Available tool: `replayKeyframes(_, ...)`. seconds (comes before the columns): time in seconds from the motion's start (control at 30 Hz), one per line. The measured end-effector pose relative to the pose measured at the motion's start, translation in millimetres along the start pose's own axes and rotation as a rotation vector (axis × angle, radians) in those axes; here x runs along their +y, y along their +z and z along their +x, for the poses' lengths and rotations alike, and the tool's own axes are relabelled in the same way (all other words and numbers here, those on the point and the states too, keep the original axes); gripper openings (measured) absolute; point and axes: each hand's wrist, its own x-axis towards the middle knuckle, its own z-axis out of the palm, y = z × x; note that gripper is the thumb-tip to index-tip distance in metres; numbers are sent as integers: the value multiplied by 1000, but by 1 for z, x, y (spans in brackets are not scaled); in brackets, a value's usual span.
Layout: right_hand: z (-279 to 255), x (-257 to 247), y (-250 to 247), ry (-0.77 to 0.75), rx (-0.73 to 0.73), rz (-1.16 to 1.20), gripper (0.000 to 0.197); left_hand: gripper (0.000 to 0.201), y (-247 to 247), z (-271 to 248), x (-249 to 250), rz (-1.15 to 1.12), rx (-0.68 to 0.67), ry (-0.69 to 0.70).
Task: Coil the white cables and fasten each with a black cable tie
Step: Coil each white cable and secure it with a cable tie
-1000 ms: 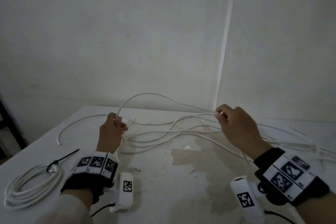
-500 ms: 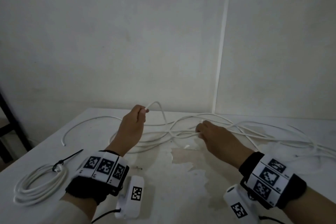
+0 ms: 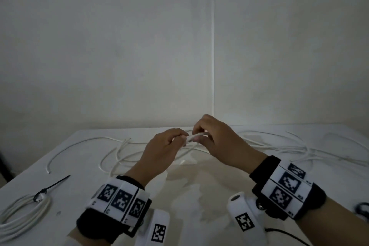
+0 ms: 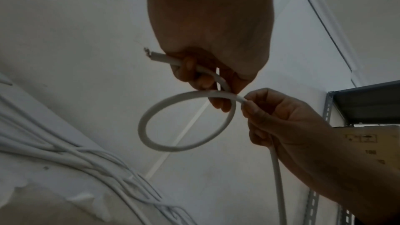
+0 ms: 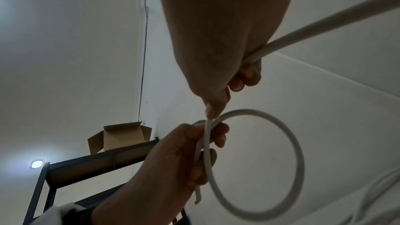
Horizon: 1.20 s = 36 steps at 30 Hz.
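Both hands meet above the middle of the counter (image 3: 30,173), working one white cable (image 4: 186,122). The left hand (image 3: 161,154) has its fingers (image 4: 190,67) curled and clamped on the cable just behind its cut end, which sticks out past the knuckles. From there the cable swings round into one small, nearly round loop that hangs below the hands, and where it crosses back over itself the right hand (image 3: 217,142) pinches it between thumb and fingertips; the other fingers of that hand are curled round the run that leads away toward the loose heap. That heap of white cable (image 3: 279,146) lies sprawled across the far side of the counter, several strands crossing one another. At the near left sits a finished coil (image 3: 22,213), already cinched by a black cable tie (image 3: 52,186) whose tail points away from it.

Judging by how the loop keeps its round shape in the air, the cable is light but springy, stiff enough to fight a tight bend and to spring open if the crossing is let go. Its jacket looks smooth, so it should slide easily through a loose hand. The sensible hold is at the crossing, where one pinch traps both strands, with the other hand free to feed in the next turn. The main risk is the heap: crossed strands may snag as more length is drawn in
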Motion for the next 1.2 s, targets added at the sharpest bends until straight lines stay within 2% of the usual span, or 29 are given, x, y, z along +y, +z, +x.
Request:
replayKeyframes(0.07, -4, 4, -7, 48, 6, 60, 9, 32, 4, -1, 7, -14, -44, 11)
replayKeyframes(0.2, -10, 12, -19, 177, 16, 162, 5, 23, 11, 0, 17, -79, -89, -3)
replayKeyframes(0.27, -13, 14, -23, 233, 9, 209, 9, 23, 13, 2, 19, -91, -101, -5)
replayKeyframes(0.5, -18, 15, -31, 328, -13, 530, 13, 26, 14, 4, 28, -188, -125, -3)
replayKeyframes(0.83, -18, 10, -41, 402, 86, 702, 9, 23, 5, 3, 34, -328, -50, -45)
replayKeyframes(1.0, -17, 6, -39, 378, -7, 691, 12, 20, 3, 2, 35, -314, -18, -46)
replayKeyframes(1.1, -16, 3, -37, 348, -11, 656, 20, 19, 3, 1, 35, -289, 33, -37)
replayKeyframes(1.2, -14, 0, -35, 395, 5, 729, 21, 21, 0, 2, 31, -269, 109, -56)
